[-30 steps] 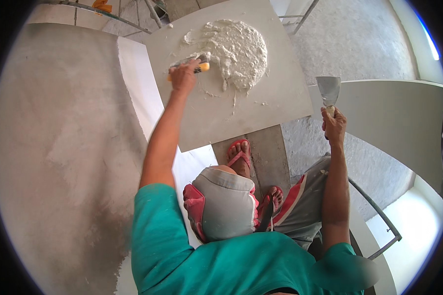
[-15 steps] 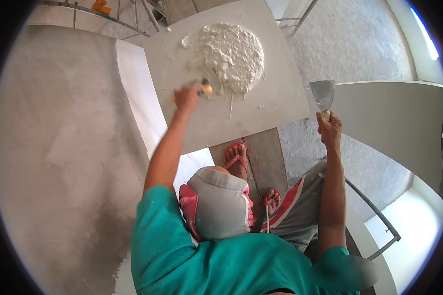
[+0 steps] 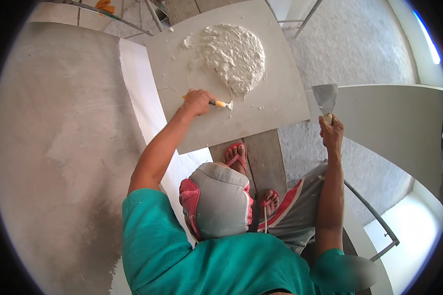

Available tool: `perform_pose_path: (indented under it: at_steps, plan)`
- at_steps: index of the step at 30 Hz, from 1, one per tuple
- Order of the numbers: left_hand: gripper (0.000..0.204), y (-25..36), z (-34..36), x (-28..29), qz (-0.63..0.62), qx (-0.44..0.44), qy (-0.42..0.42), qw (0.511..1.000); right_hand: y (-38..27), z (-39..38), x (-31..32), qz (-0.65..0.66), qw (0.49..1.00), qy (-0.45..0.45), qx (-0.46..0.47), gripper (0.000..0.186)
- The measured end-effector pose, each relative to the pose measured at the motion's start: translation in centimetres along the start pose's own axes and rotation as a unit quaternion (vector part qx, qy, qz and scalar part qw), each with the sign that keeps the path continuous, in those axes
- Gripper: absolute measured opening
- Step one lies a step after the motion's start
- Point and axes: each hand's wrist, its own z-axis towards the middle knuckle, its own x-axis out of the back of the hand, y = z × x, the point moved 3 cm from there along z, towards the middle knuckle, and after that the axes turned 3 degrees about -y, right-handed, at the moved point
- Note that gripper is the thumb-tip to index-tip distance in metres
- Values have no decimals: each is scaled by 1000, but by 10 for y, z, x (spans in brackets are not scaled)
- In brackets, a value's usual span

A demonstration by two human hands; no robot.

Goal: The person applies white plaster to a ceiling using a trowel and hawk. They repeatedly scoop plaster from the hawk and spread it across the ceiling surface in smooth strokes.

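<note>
My left hand (image 3: 199, 102) is wrapped round a yellow-and-black-handled tool (image 3: 220, 103) over the board. White stuff coats the tool's tip, so its kind is hard to tell. Just beyond it, a thick, lumpy mound of off-white plaster (image 3: 238, 56) spreads over the flat grey board (image 3: 275, 93), with a thin trail running from its near edge toward the tool. Off the board's right side, my right hand (image 3: 332, 132) grips a putty knife (image 3: 326, 98), its wide metal blade pointing up and away from me.
A smooth grey wall surface (image 3: 64, 123) fills the left, with a white strip (image 3: 142, 93) along its edge. At right lies a curved grey panel (image 3: 394, 118). Metal scaffold tubes (image 3: 374, 211) stand around. My sandalled feet (image 3: 236, 155) rest on wooden planks (image 3: 263, 152).
My left hand has moved right and slightly nearer, bringing the tool's tip below the mound's near edge. My right hand with the putty knife has barely shifted.
</note>
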Motion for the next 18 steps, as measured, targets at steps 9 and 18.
perform_pose_path:
  at_steps: [9,18]
  plan:
    - [38,-17,-1,-87,121,91,401,904,-11,1,-11,41,999,-8,2,15]
    - [36,-70,-10,43,-1,206,214,955,0,7,-6,-4,999,-2,50,15]
